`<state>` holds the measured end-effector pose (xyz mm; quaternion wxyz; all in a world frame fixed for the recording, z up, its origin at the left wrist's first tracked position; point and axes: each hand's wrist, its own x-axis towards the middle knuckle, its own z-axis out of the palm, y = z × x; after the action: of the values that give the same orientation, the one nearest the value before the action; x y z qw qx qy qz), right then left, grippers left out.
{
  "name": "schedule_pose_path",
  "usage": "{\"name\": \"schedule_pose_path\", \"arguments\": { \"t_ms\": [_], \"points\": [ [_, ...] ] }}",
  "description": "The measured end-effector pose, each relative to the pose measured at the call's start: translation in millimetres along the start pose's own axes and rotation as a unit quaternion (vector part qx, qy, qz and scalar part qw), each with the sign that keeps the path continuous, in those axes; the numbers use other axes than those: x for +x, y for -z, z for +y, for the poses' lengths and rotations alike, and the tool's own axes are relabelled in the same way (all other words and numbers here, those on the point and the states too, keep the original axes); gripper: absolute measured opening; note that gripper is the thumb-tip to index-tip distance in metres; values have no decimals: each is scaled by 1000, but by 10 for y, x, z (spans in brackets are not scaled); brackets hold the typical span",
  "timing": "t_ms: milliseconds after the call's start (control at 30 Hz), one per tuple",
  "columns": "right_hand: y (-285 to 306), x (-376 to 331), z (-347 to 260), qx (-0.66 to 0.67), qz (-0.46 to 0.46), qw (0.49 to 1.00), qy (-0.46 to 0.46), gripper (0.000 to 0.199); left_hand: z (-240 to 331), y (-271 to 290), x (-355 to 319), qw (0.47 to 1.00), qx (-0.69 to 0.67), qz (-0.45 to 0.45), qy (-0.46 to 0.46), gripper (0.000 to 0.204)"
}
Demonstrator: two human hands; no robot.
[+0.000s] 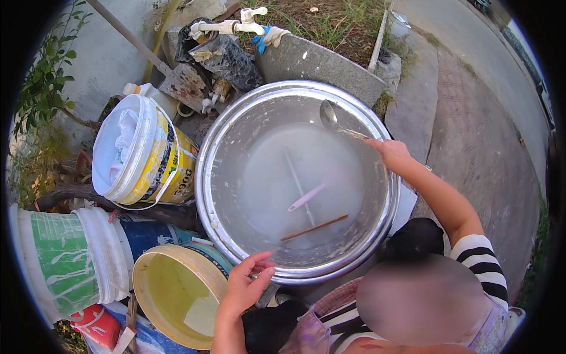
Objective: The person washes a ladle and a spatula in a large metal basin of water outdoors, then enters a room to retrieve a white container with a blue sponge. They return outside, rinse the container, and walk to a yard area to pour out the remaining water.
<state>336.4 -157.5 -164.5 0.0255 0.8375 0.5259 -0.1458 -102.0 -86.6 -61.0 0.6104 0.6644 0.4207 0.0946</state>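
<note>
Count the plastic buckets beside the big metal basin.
3. A white and yellow bucket lies tipped left of the metal basin; a green and white one lies at lower left; a yellowish one sits by the left hand. Clutter may hide more.

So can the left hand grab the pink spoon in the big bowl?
Probably yes. The left hand rests on the near rim of the metal basin, and only cloudy water lies between it and the pink spoon. It would likely have to dip in.
</note>
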Motion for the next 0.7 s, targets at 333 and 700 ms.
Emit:
{"name": "schedule_pose_path", "arguments": {
  "t_ms": [333,700],
  "points": [
    [145,-577,-13,297,-39,952,64,53,22,-11,-47,999,14,-31,-10,35],
    [-428,609,-1952,728,-178,662,12,66,256,8,-273,995,92,11,-47,40]
  ]
}}
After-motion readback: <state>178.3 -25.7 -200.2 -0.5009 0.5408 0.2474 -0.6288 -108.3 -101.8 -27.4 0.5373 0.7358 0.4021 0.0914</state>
